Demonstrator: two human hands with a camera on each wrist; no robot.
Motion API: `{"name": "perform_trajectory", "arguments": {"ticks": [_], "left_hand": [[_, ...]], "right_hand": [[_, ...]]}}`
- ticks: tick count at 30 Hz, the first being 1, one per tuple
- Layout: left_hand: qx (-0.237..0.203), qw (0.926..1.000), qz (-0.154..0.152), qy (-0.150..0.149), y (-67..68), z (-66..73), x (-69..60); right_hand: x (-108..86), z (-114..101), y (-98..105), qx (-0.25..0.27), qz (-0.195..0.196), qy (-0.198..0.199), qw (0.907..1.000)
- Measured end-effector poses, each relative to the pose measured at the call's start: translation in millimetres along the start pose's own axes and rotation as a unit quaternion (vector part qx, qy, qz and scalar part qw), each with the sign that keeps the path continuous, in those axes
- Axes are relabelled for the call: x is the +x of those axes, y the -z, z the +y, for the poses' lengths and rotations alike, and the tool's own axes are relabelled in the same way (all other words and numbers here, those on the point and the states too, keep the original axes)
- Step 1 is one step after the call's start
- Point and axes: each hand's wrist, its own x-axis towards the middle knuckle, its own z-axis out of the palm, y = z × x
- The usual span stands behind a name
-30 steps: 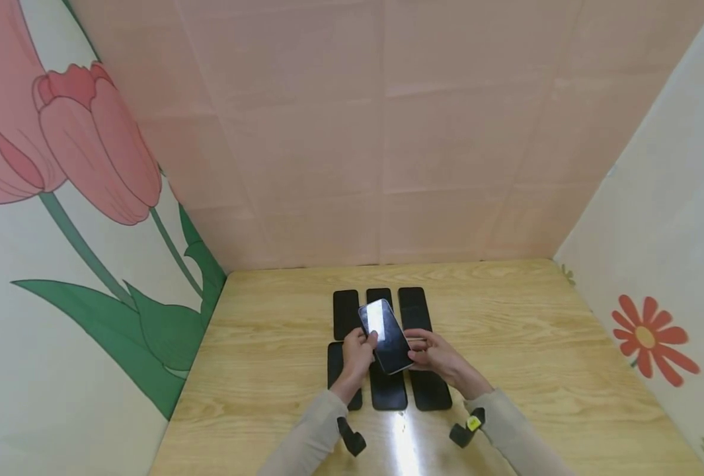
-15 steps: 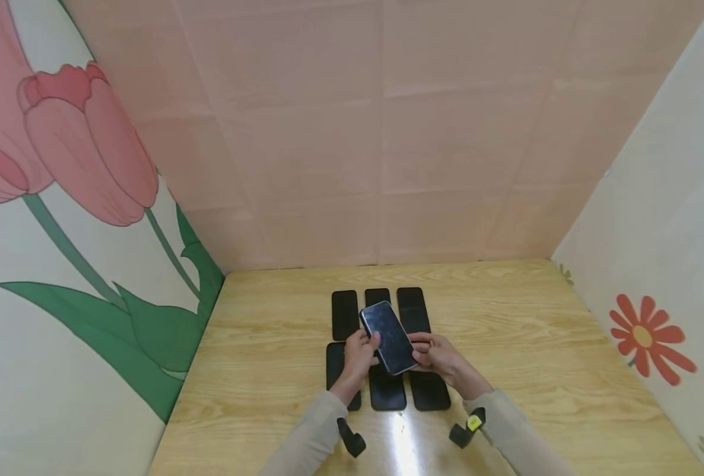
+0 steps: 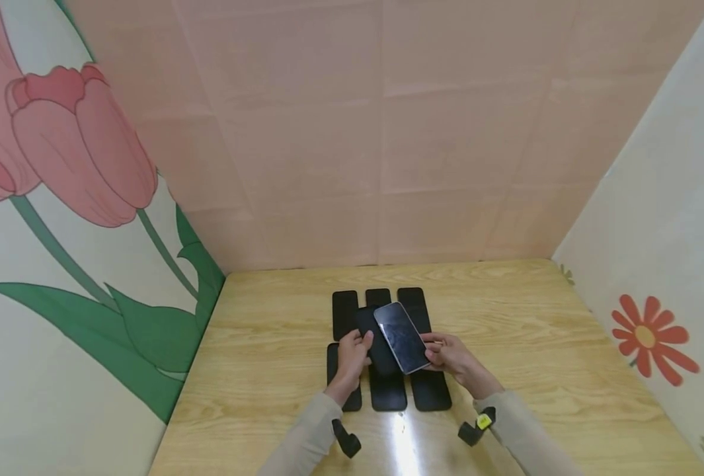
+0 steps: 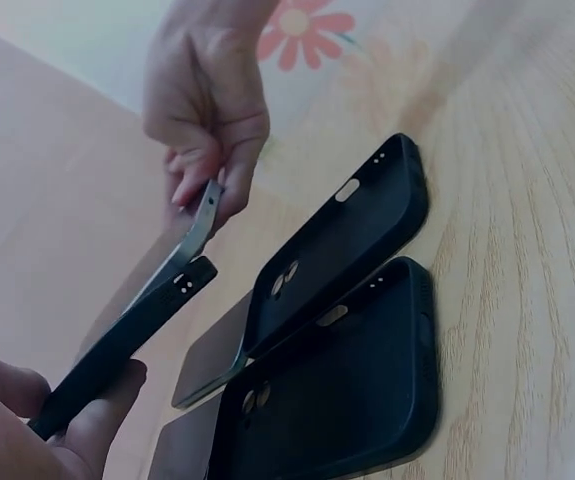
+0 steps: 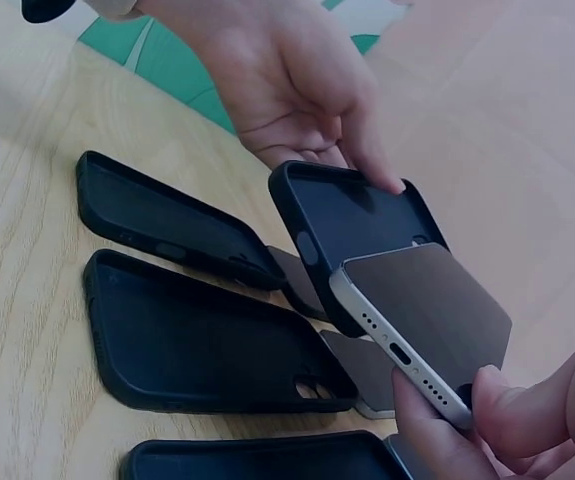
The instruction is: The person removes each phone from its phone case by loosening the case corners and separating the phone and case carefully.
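My left hand (image 3: 352, 360) pinches a black phone case (image 3: 383, 358) by its left side, thumb on the rim. In the right wrist view the hollow inside of that case (image 5: 362, 215) shows. A phone (image 3: 402, 338) with a dark screen and silver edge is held by its lower right end in my right hand (image 3: 451, 357), thumb above and fingers below. The charging port (image 5: 400, 353) faces the right wrist camera. Phone and case are tilted above the table and overlap partly; the phone's far end lies close over the case. Whether they touch there, I cannot tell.
On the wooden table (image 3: 268, 370), a near row of black phone cases (image 3: 389, 395) lies hollow side up, including a right one (image 3: 431, 393) and a left one (image 3: 334, 363) partly behind my hand. Dark phones (image 3: 346, 314) lie beyond them. Printed walls enclose the table.
The phone, earlier lying over the case, has shifted right with my right hand, and the black case now shows at its left. My left hand has moved slightly left.
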Motion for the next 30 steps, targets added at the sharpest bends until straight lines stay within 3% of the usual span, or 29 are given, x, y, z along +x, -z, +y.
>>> {"name": "perform_trajectory", "arguments": {"ticks": [16,30], "left_hand": [[0.02,0.9998,-0.004,0.008,2.6,0.2,-2.2],[0.023,0.9994,-0.02,0.015,2.6,-0.8,-4.9]], "right_hand": [[-1.6,-4,34,-0.012,0.067,0.024,0.9974],[6.4,-14,70,-0.017,0.182,0.014,0.9831]]}}
